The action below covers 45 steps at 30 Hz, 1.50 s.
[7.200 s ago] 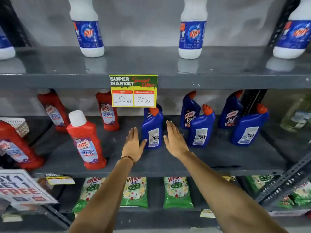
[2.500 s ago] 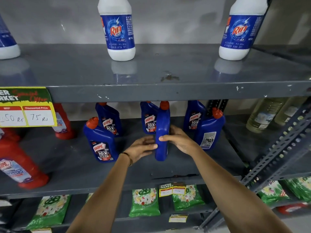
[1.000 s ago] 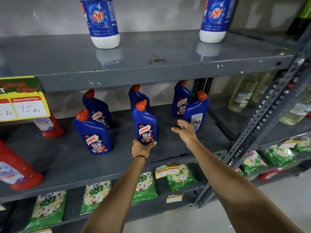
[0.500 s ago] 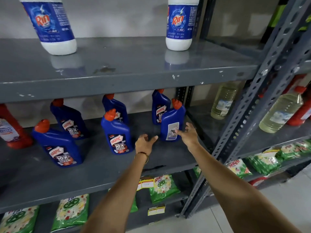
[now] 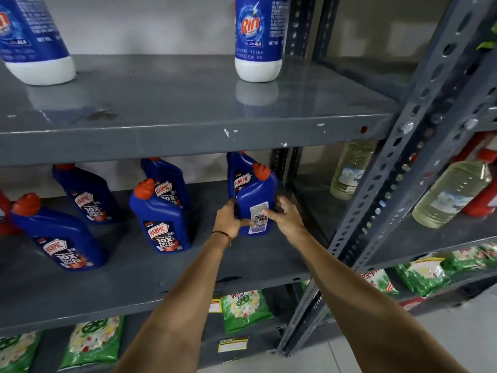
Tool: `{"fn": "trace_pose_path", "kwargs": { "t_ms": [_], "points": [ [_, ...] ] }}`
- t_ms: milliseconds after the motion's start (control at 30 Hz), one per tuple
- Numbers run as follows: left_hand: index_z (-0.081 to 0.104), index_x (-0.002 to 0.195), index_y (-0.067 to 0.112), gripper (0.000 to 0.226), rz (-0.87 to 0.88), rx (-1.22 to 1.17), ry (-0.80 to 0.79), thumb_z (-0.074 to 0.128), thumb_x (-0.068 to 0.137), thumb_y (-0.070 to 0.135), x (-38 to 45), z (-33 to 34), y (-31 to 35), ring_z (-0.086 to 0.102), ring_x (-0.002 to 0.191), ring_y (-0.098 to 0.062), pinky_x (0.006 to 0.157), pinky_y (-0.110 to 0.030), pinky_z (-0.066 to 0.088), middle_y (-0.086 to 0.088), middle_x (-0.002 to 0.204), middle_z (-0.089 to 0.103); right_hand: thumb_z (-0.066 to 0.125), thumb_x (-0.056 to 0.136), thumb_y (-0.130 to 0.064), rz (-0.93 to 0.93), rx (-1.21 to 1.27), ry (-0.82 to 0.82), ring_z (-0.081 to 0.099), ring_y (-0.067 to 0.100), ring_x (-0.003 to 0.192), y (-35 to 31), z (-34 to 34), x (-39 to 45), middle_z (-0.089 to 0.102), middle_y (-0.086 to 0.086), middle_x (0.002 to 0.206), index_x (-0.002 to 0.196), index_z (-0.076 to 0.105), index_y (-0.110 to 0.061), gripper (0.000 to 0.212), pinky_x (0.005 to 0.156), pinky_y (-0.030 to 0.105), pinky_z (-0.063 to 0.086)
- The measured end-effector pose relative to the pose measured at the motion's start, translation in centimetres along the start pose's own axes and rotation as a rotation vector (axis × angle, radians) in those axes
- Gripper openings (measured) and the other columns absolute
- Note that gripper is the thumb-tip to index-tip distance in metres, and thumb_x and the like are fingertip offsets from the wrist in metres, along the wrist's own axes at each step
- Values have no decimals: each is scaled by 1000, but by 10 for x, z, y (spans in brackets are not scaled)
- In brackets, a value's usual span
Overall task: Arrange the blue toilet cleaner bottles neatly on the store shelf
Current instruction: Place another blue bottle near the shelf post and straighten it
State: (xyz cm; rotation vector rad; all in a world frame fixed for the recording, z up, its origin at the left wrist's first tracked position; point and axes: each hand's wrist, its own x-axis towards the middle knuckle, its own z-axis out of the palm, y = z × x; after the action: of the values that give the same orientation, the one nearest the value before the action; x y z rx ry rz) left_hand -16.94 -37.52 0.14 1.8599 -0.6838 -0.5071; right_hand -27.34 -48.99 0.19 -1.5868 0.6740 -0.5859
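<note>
Both of our hands clasp one blue plastic toilet cleaner bottle with an orange cap at the right end of the grey metal middle shelf: our left hand, with a thin bracelet at the wrist, wraps its left side, and our right hand presses its right side, a finger lying across the label. That bottle stands upright with its back to us — we see only a pale label with a barcode, the print too small to read.

Just behind it stands another blue bottle showing "HARPIC". To the left, well apart, four more blue Harpic bottles face front in two pairs: a front one reading "HARPIC 10X TOTAL CLEAN", one behind it, a front one at far left and one behind that.

On the upper shelf stand two white bottles with blue labels — the right one reads "Rin" and "ALA", the left one is cut off by the frame. Pale yellow clear bottles sit in the neighbouring rack, and green detergent packets lie on the bottom shelf.
</note>
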Motion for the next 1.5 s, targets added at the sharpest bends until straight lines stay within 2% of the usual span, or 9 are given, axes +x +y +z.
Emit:
{"fn": "trace_pose_path", "kwargs": {
  "t_ms": [233,367,467,633,767,900,1067,1267,1500],
  "points": [
    [45,81,17,45,31,106,271,81,58,29,-21,15,3,60,74,-22,60,-30,43,-2,83,63,78,66,-11,9,87,-132,62,-1,95,-23,10,-3,64,-11,106,118,48,-24,61,75,15,49],
    [44,80,17,44,99,141,302,79,59,36,-33,18,3,58,67,-19,56,-28,42,-1,79,62,82,60,-21,-19,6,-64,57,16,109,-27,22,-9,60,-1,119,122,47,-21,71,93,35,48],
    [50,81,17,46,109,30,120,85,56,33,-31,3,0,61,67,-14,58,-24,49,2,77,63,82,58,-24,-55,1,-103,61,17,106,-29,14,-10,65,3,117,115,54,-21,63,92,38,50],
    [49,124,2,46,-185,-517,-329,64,82,10,-24,-26,-4,57,113,-26,104,-39,43,-16,123,58,74,68,-14,-40,178,-257,64,16,102,-30,0,-12,70,0,107,110,62,-16,43,92,34,49],
    [58,109,15,21,-310,-661,-536,54,88,14,-25,-28,-12,66,93,-18,89,-35,53,-3,96,72,68,69,-15,0,296,-388,65,14,93,-37,-5,-14,72,-3,96,103,65,-18,34,79,25,53],
    [52,120,13,35,-285,-621,-610,57,86,14,-23,-23,-9,66,93,-20,85,-39,56,-4,98,69,68,65,-22,51,379,-462,63,19,94,-38,-7,-13,68,4,100,108,63,-15,44,88,34,49],
    [47,118,7,49,-296,-528,-323,71,77,17,-19,-4,0,64,96,-24,73,-37,58,-12,116,60,58,83,-14,85,546,-346,61,22,102,-36,-9,-5,67,7,108,117,59,-10,35,88,34,53],
    [48,91,11,58,-246,-207,201,89,51,19,-13,18,-3,61,85,-22,78,-35,53,-4,94,62,44,94,-10,62,394,-190,64,12,100,-27,-10,2,65,2,112,119,56,-17,29,78,23,53],
    [50,98,5,57,-186,-31,217,86,55,20,-15,24,-14,62,92,-28,82,-42,54,-12,104,65,37,96,-7,101,431,-126,57,19,108,-13,-8,3,57,8,121,127,49,-11,33,86,30,49]
  ]
}}
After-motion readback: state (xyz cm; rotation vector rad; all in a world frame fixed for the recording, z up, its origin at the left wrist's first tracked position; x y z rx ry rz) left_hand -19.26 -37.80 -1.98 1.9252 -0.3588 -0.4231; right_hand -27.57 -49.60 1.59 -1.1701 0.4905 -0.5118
